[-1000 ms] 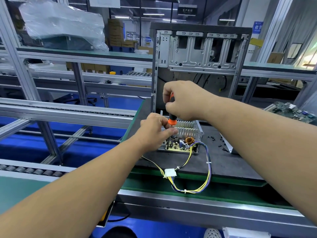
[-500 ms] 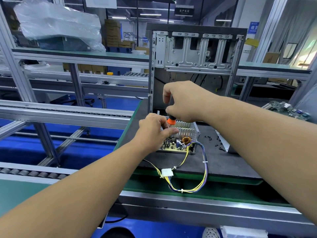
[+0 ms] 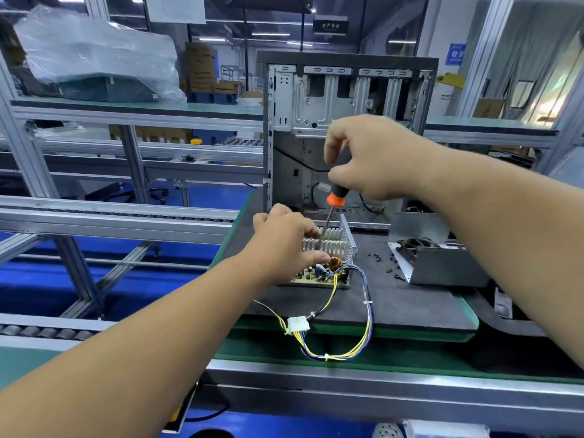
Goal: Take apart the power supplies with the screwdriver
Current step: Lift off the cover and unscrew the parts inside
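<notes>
Dark table carries the circuit board, steadied by the left hand, while the right hand grips the screwdriver, its shaft pointing toward six o'clock into the heatsink.

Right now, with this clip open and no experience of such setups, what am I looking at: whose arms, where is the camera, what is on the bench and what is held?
No machine: a person works bare-handed, and the one camera sits on their head, looking down at the arms. The right hand grips an orange-and-black screwdriver, its shaft reaching down among the heatsink fins. The left hand rests on the bare power supply circuit board, which lies on a dark mat. A wire bundle with a white connector trails toward the camera. Loose black screws and a grey metal housing lie to the right. An open computer case stands behind.
</notes>
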The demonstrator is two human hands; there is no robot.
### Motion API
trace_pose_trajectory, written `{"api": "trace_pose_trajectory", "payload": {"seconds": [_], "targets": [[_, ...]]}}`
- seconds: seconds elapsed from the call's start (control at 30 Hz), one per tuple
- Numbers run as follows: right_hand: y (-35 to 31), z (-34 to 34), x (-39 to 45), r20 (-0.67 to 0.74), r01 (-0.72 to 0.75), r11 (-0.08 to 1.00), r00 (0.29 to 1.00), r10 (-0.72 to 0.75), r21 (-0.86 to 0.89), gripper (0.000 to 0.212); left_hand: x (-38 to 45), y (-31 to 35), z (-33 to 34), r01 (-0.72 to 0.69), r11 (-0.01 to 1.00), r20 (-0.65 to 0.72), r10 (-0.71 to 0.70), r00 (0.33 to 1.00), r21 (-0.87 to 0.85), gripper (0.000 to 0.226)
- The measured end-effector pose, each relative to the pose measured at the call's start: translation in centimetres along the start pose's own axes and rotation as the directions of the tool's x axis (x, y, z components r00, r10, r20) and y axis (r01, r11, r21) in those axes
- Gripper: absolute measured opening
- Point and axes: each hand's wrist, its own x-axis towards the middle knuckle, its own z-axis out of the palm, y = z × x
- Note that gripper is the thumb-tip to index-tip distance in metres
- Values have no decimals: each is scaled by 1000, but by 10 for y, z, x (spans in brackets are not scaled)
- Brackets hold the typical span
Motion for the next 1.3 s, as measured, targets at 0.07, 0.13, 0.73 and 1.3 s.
{"api": "trace_pose_trajectory", "payload": {"seconds": [0.07, 0.13, 0.73, 1.3], "targets": [[10, -11, -5, -32, -21, 999, 999, 22, 34, 16, 9, 7, 3, 4, 999, -4, -4, 1000, 46, 44], [20, -17, -10, -55, -41, 997, 997, 45, 60, 14, 18, 15, 6, 29, 1000, -12, -29, 1000, 12, 27], [128, -24, -81, -382, -351, 925, 842, 381, 149, 13, 125, 109, 60, -167, 948, 477, 18, 879, 272, 21], [83, -18, -50, -263, -130, 981, 951, 164, 144, 14, 80, 58, -1, -13, 900, 202, 111, 973, -435, 14]]}}
